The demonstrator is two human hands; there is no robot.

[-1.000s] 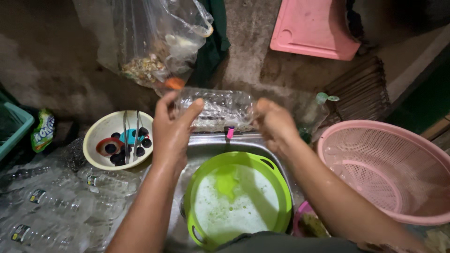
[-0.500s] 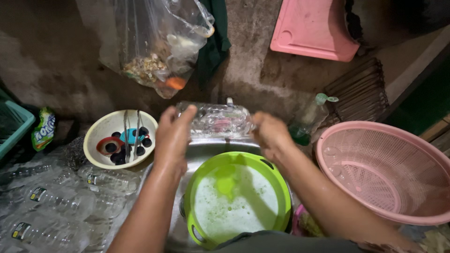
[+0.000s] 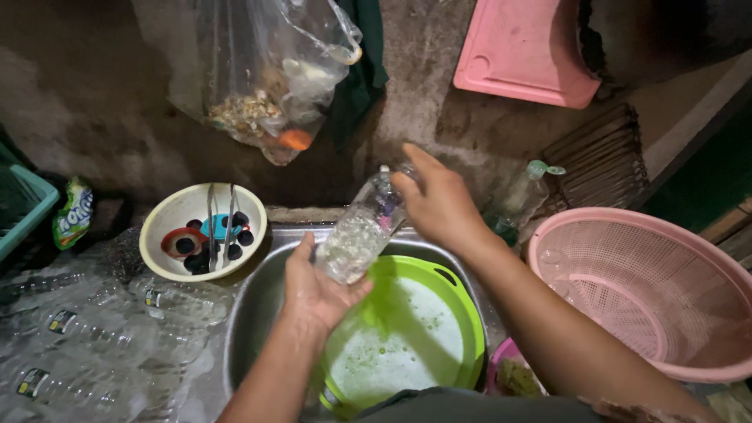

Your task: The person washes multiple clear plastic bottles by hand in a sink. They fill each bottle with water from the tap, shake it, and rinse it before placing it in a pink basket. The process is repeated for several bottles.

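Observation:
A clear plastic bottle (image 3: 356, 233) with foamy water inside is tilted over a green basin (image 3: 439, 356) of sudsy water that sits in a metal sink (image 3: 258, 305). My left hand (image 3: 317, 290) grips the bottle's bottom end from below. My right hand (image 3: 439, 200) holds its neck end, higher up and further back, with the fingers spread over it.
A cream bowl (image 3: 168, 215) holding bottle caps and tongs stands left of the sink. Several clear bottles (image 3: 94, 337) lie at the lower left. A pink perforated basket (image 3: 650, 290) sits on the right. A plastic bag of scraps (image 3: 266, 86) hangs on the wall, with a pink board (image 3: 533, 47) beside it.
The bottle was held level with a hand at each end. Now it is tilted, my left hand lower and nearer me, my right hand higher at the neck.

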